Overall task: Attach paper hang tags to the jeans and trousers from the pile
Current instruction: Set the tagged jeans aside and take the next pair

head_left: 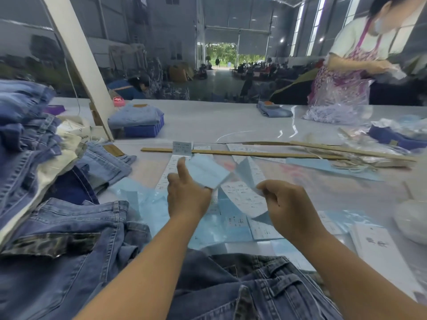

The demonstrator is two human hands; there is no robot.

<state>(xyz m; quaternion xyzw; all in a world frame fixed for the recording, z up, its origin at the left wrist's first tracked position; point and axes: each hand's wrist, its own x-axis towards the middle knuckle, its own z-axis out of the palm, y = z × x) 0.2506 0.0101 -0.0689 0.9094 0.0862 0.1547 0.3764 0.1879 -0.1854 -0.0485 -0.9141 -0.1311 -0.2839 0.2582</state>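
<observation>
Both hands are up over the table (pixel 231 121), close together. The left hand (pixel 187 195) has its fingers curled around a light blue paper (pixel 205 173), and its thumb sticks up beside that paper. The right hand (pixel 286 204) pinches the edge of a white label strip (pixel 242 197) with small dark print on it. The strip bends up between the two hands and reaches the blue paper, but it is hard to tell if the two papers are joined. Under the hands, more printed strips (pixel 171 169) and blue sheets (pixel 152 204) lie flat on the table. Just below the wrists, close to the person, lie dark jeans (pixel 242 287) with the waistband and belt loops showing. To the left of the left hand is another pair of blue jeans (pixel 57 250) with a spotted patch on the pocket. Past it, farther left, sits a big pile of jeans (pixel 25 135). To the right of the right hand, near the table edge, is a stack of white hang tags (pixel 379 245). Beyond the hands, a long wooden stick (pixel 254 154) lies across the table. Far past the left hand is a blue crate (pixel 147 130) with folded jeans on top. Far past the right hand, another person (pixel 360 49) in a flowery apron handles a clear plastic bag (pixel 339 105).
</observation>
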